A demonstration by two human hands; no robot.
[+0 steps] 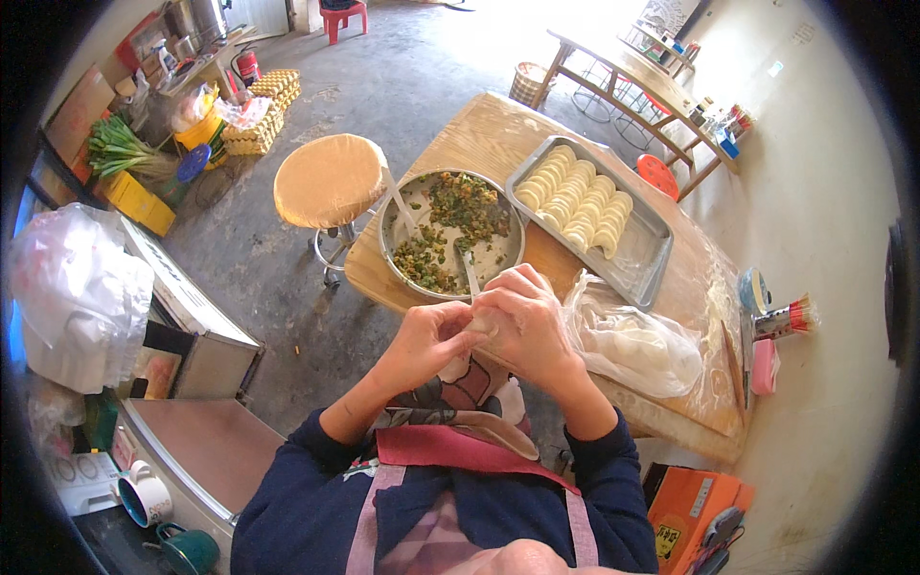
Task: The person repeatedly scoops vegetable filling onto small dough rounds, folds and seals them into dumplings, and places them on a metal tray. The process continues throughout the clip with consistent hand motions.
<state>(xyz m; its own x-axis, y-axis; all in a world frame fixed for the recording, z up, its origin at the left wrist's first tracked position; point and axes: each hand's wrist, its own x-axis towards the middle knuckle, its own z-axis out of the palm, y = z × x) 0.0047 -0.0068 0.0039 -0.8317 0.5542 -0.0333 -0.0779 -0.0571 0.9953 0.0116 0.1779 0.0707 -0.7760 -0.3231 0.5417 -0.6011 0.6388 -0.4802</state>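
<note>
Above the near edge of the wooden table, my left hand (pixel 431 334) and my right hand (pixel 530 320) pinch a pale dough dumpling (pixel 483 325) between them. The fingers hide most of it. Just beyond them stands a round metal basin (pixel 519 251) with chopped green and brown filling (pixel 463 205). A metal spoon (pixel 468 266) and a pale plastic strip or handle (pixel 399 201) rest in the basin. Right of it, a metal tray (pixel 640 269) carries several rows of folded dumplings (pixel 575 198). Beside my right hand lies a clear plastic bag (pixel 632 348) with pale dough pieces inside.
Flour dusts the right side of the table (pixel 708 287), where a rolling pin (pixel 733 363) lies near the wall. A round stool (pixel 330 180) stands left of the table. Farther left are egg trays (pixel 262 115), green onions (pixel 118 147) and a cabinet (pixel 208 445).
</note>
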